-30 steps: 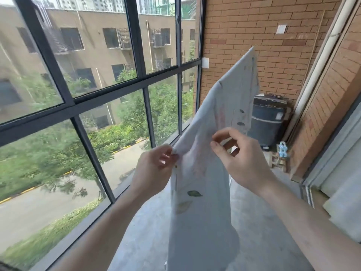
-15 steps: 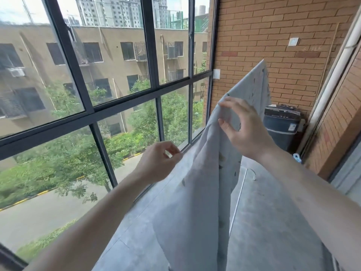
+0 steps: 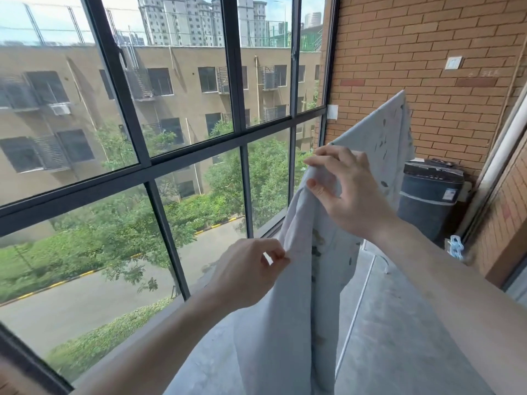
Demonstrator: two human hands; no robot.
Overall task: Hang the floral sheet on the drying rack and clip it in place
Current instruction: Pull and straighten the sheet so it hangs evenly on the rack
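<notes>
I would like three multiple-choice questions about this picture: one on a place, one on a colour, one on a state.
1. Where does the dark bin stand?
A. by the brick wall
B. under the window
C. on a table

2. What colour are the window frames?
A. white
B. dark grey
C. red

3. How is the floral sheet held?
A. clipped on a rack
B. lying flat on the floor
C. pinched by both hands

Answers: 1 A, it stands against the brick wall. 2 B, the bars are dark grey. 3 C, the left hand and right hand each pinch an edge.
</notes>
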